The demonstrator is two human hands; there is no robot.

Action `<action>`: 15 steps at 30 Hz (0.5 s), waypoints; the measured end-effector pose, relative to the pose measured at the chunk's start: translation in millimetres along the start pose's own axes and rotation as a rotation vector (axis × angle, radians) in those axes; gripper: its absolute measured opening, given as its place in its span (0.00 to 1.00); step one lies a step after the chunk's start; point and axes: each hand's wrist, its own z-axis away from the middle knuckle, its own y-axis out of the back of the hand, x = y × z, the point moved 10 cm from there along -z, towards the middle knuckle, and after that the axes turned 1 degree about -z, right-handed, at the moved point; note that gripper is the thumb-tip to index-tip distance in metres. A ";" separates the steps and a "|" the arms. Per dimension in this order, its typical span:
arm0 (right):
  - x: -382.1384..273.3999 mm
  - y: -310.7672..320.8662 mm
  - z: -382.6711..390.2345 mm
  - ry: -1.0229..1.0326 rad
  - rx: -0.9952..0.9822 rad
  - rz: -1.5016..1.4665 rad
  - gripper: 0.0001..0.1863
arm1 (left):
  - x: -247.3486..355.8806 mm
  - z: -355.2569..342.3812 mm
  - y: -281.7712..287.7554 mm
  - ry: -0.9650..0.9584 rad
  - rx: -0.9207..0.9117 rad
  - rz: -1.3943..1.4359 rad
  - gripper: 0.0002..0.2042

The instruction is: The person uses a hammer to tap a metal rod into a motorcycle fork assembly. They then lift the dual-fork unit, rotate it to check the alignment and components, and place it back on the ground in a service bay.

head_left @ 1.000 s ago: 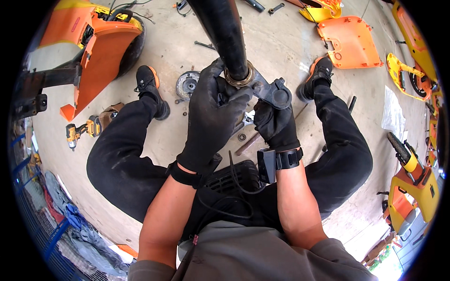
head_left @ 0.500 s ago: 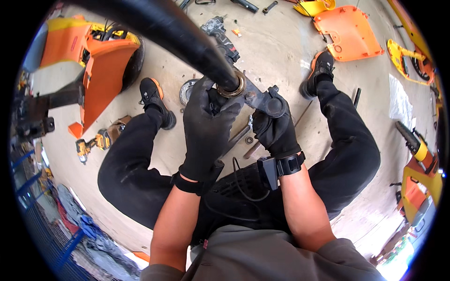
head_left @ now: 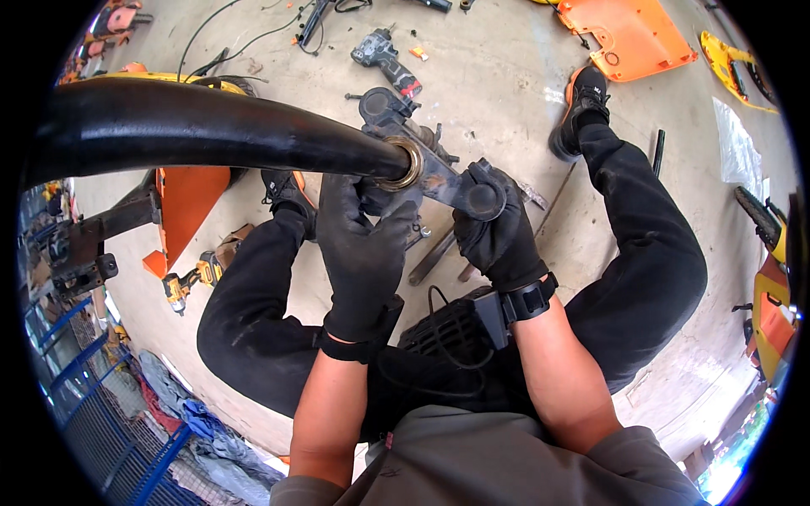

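Observation:
A thick black frame tube (head_left: 236, 126) comes in from the left and ends at a brass-coloured bearing ring (head_left: 413, 165). Beneath this ring sits a dark, worn metal fork clamp (head_left: 438, 179) with a round socket at either end. My gloved left hand (head_left: 367, 244) is closed just below the ring, thumb up beside it, its fingertips hidden behind the tube and clamp. Around the clamp's right-hand socket wraps my gloved right hand (head_left: 506, 240), fingers partly out of sight behind the metal.
Ahead on the concrete lie a grey cordless impact driver (head_left: 386, 63) and an orange panel (head_left: 629, 38). A yellow cordless drill (head_left: 190, 282) rests by my left leg. Metal bars (head_left: 434, 255) lie between my legs. Blue metal racking (head_left: 126, 451) stands at lower left.
The frame tube has swung left and down, now lying nearly level across the view. The clamp has turned with it, baring its far socket. Both hands keep their hold.

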 end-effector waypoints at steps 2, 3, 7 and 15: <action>14.9 -3.4 0.2 -0.183 0.000 -0.385 0.12 | -1.1 -0.4 -1.6 -0.008 -0.008 0.014 0.23; 22.9 -10.3 2.4 -0.331 0.007 -0.733 0.12 | -4.8 0.0 -1.0 0.001 -0.004 0.031 0.23; 27.6 -26.8 6.2 -0.633 0.099 -1.301 0.07 | -10.1 0.5 -1.4 0.017 0.000 0.070 0.24; 55.0 -30.5 14.9 -0.797 0.220 -1.301 0.09 | -7.7 -1.8 5.5 -0.013 -0.011 0.025 0.22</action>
